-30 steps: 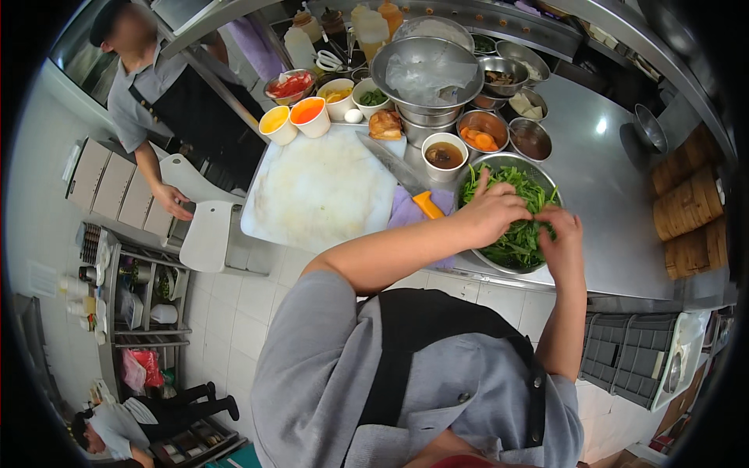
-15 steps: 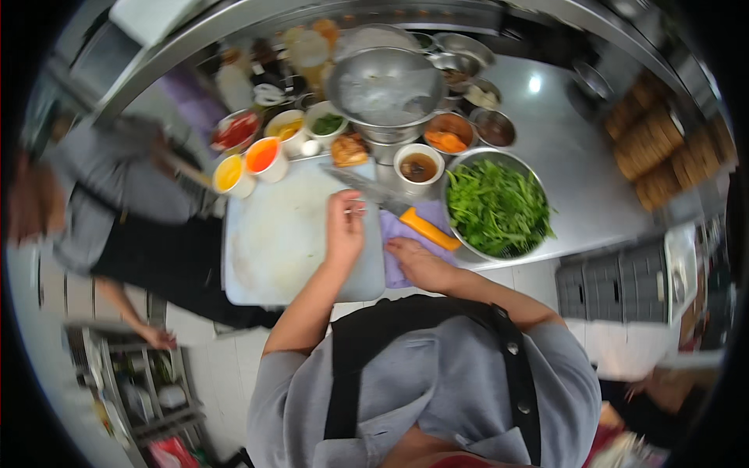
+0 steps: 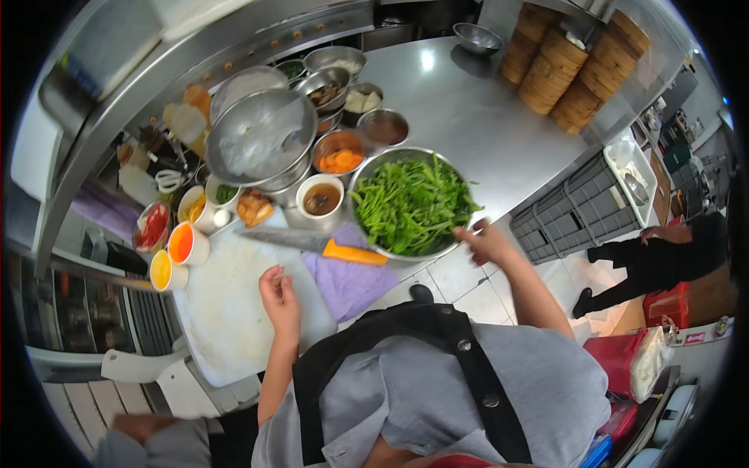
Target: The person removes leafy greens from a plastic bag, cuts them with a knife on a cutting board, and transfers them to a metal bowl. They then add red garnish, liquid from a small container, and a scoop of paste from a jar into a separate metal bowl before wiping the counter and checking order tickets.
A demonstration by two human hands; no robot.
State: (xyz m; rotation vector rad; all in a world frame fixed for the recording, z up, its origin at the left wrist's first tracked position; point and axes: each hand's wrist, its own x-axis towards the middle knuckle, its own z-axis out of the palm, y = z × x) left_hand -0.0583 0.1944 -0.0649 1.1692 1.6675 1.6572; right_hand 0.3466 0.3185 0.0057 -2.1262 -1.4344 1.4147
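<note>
My left hand (image 3: 279, 300) hovers over the right part of the white cutting board (image 3: 226, 327), its fingers loosely bent and apart, with nothing visible in it. My right hand (image 3: 488, 243) is at the right rim of a metal bowl (image 3: 360, 226) heaped with leafy greens (image 3: 413, 199). Its fingers are spread, and the fingertips meet the outermost leaves or the rim; which one I cannot tell. Between the hands, a knife (image 3: 351, 251) with an orange handle lies across a folded purple cloth (image 3: 351, 285), its blade reaching over the board's far edge.
Beyond the board stand cups of orange sauce (image 3: 186, 243) and yellow sauce (image 3: 161, 271), a bowl of brown liquid (image 3: 320, 199) and a large metal bowl (image 3: 257, 140) with clear plastic. Bamboo steamers (image 3: 554, 70) are stacked far right. A grey crate (image 3: 573, 214) stands right; a person (image 3: 655, 261) is beyond.
My right hand has left the purple cloth and moved right to the bowl of greens. My left hand stays above the board. The view has swung right.
</note>
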